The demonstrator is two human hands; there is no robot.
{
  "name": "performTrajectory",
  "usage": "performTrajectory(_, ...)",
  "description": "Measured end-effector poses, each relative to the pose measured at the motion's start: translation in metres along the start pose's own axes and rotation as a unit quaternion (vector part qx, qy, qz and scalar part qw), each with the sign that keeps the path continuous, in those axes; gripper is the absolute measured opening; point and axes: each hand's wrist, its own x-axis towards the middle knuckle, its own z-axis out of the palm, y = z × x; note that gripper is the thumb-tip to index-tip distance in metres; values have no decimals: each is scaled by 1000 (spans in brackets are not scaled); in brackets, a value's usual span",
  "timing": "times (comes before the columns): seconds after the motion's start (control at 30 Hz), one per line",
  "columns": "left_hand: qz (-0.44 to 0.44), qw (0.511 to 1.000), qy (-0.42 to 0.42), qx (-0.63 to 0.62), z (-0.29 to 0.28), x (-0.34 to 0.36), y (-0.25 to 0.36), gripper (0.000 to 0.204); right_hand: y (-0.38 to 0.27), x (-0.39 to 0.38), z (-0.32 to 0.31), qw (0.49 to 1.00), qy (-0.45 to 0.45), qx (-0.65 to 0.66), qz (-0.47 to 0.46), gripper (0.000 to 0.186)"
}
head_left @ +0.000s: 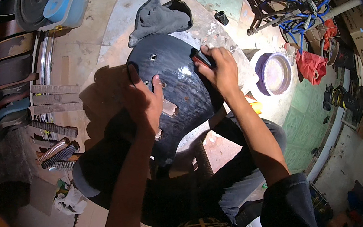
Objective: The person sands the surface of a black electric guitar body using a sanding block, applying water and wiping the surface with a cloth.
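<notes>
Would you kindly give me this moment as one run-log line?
left hand: flat on black guitar body | right hand: pressing small dark block on its edge

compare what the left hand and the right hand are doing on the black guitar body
The left hand lies spread and flat on the black guitar body near its middle, holding nothing; the right hand is curled at the body's right edge, pinching a small dark pad. The left hand sits in shadow, the right hand in bright light. Both touch the same guitar body.
</notes>
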Motion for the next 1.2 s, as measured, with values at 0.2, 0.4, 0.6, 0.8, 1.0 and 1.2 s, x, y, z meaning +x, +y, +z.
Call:
performTrajectory(0.2,7,999,-9,44,-8,0,5,69,12,-34,-8,1000,4,8,17,42)
performTrajectory(0.4,14,999,11,40,-11,1,-1,67,11,-44,-6,1000,-4,22,15,46)
performTrajectory(0.6,15,1000,14,18,-1,1,2,71,-1,7,-3,1000,-3,1,29,44)
performTrajectory(0.8,-29,998,-55,16,-17,5,12,69,20,-46,-11,999,2,24,26,46)
performTrajectory(1.0,8,999,43,20,8,-4,-14,70,2,-25,-3,999,-10,22,24,40)
performTrajectory(1.2,48,996,63,35,6,-5,-2,72,-4,-22,-5,996,53,-36,59,40)
